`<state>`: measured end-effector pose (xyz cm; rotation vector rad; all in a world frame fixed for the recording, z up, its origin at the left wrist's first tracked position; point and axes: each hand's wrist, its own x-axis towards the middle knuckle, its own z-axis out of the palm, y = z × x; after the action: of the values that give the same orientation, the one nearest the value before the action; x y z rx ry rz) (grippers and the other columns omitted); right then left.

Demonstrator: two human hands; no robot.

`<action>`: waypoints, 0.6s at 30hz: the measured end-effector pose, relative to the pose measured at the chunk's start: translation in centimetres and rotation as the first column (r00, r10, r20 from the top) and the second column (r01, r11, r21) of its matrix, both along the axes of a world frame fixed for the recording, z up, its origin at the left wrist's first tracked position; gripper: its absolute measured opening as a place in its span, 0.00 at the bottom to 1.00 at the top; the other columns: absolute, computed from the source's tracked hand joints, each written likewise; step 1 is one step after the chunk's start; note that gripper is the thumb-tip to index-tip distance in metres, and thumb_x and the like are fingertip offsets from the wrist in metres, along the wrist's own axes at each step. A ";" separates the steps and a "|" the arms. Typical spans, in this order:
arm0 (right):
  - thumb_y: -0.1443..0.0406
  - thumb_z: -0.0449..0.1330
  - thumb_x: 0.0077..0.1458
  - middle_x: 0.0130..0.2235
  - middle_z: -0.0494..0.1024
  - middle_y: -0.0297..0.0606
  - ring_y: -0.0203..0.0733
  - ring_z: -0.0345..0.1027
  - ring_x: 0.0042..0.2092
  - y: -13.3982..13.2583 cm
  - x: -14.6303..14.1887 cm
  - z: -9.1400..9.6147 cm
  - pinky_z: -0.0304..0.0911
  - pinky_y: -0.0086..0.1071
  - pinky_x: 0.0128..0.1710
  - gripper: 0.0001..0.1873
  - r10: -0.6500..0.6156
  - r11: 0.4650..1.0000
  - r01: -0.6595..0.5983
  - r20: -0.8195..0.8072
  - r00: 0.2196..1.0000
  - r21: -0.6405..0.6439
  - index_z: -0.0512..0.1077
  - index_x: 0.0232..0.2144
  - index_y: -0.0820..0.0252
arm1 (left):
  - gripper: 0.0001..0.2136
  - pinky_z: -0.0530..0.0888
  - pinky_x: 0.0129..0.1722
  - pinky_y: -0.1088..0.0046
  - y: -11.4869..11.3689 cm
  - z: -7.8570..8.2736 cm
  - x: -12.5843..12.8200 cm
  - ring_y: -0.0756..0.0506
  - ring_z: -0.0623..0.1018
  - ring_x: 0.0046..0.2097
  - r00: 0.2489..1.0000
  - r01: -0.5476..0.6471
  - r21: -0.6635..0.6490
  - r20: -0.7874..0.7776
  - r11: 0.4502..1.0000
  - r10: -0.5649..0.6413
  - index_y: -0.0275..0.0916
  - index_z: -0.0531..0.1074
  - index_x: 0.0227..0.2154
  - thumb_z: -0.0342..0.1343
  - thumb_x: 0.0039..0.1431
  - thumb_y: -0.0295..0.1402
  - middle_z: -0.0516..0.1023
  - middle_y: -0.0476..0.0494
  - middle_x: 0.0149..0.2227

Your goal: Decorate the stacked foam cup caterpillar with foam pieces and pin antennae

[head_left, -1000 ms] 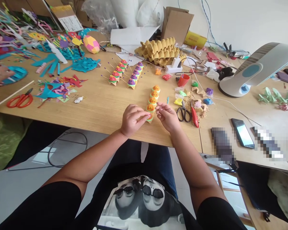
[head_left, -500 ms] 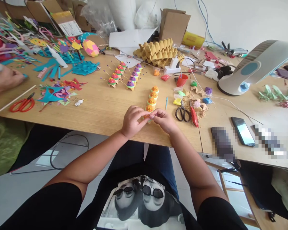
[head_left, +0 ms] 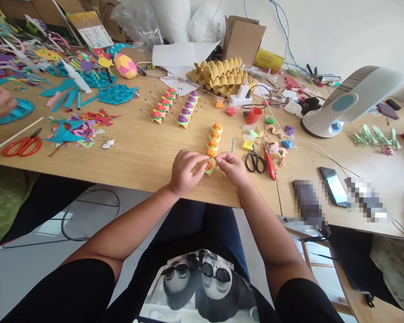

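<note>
A short egg-carton strip (head_left: 212, 145) with rounded orange clay tops over pale green stands on the table in front of me. My left hand (head_left: 189, 171) is beside its nearest bump, thumb and index finger apart, the fingertips close to the orange clay. From the other side, my right hand (head_left: 232, 168) pinches thumb and index finger together just above that end; anything between them is too small to make out. A thin blue stick (head_left: 233, 145) lies to the right of the strip, near black-handled scissors (head_left: 255, 161) and a red utility knife (head_left: 270, 166).
Finished-looking red strips (head_left: 163, 105) and purple strips (head_left: 187, 109) stand farther back. Bagged clay, such as a yellow lump (head_left: 247, 144), and a red cup (head_left: 253, 115) are at right. Orange scissors (head_left: 22, 144) lie left, near another person's hand (head_left: 0, 105). A white lamp-like device (head_left: 345, 101) stands right.
My left thumb and index finger have parted, and my hands have moved slightly apart, uncovering the nearest bump. The other person's hand has shifted, showing a blue piece beneath it.
</note>
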<state>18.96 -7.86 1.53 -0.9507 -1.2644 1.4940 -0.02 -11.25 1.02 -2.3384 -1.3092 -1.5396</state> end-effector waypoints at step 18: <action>0.46 0.66 0.51 0.19 0.67 0.30 0.31 0.51 0.22 -0.2 0.4 0.8 0.47 0.30 0.23 0.22 -0.129 0.991 0.122 0.118 0.985 0.062 0.77 0.24 0.60 | 0.06 0.74 0.46 0.65 4.0 4.0 -0.2 0.44 0.76 0.46 0.974 0.207 -0.207 0.133 0.956 -0.182 0.41 0.77 0.40 0.57 0.62 0.32 0.79 0.44 0.41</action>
<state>19.37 -8.05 2.29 -1.0792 -1.3007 1.3136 -0.21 -7.22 5.03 -2.6213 -1.3739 -1.6833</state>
